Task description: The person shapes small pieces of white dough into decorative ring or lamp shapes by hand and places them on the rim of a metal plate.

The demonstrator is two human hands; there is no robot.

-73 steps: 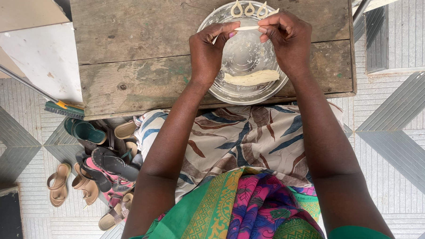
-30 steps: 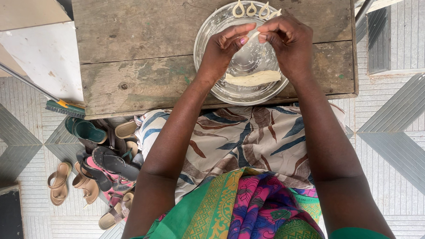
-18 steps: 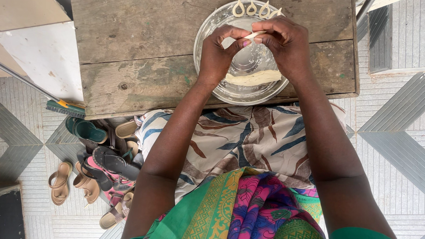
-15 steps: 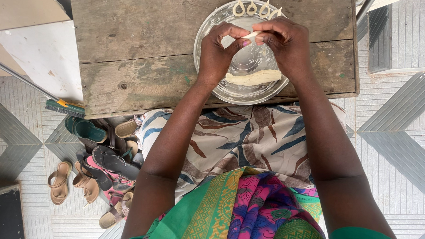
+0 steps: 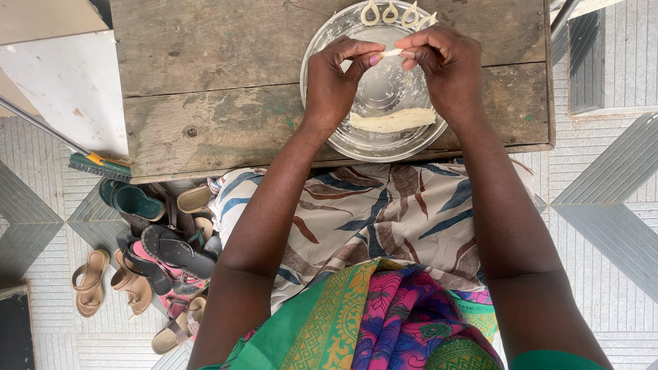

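1. While I sit with patterned cloth (image 5: pixel 386 231) over my lap, the nearest item on the counter (image 5: pixel 202 64) is the round metal pan (image 5: pixel 331 130), its near rim close to the counter's front edge.
2. Inside the pan, toward its near side, lies a pale log of dough (image 5: pixel 391 120), flat on the pan floor and touched by neither hand.
3. Above the middle of the pan I hold a thin dough strip (image 5: pixel 392 53). My left hand (image 5: pixel 333 79) pinches one end between thumb and forefinger; my right hand (image 5: pixel 446 65) pinches the other end the same way. The remaining fingers of both hands are curled in, not spread. The strip is clear of the pan floor.
4. On the far rim of the pan rest several finished dough loops (image 5: pixel 388 13), side by side, each with a pointed tip.
5. Step in hand, as I judge it: shaping the strip into a loop like those on the rim.
6. The next move calls for bringing the two ends together, pressing them so they bond, and keeping the pinch light so the strip does not thin or tear.
7. To my left, below the counter, sandals (image 5: pixel 151 259) lie on the tiled floor (image 5: pixel 619 239).
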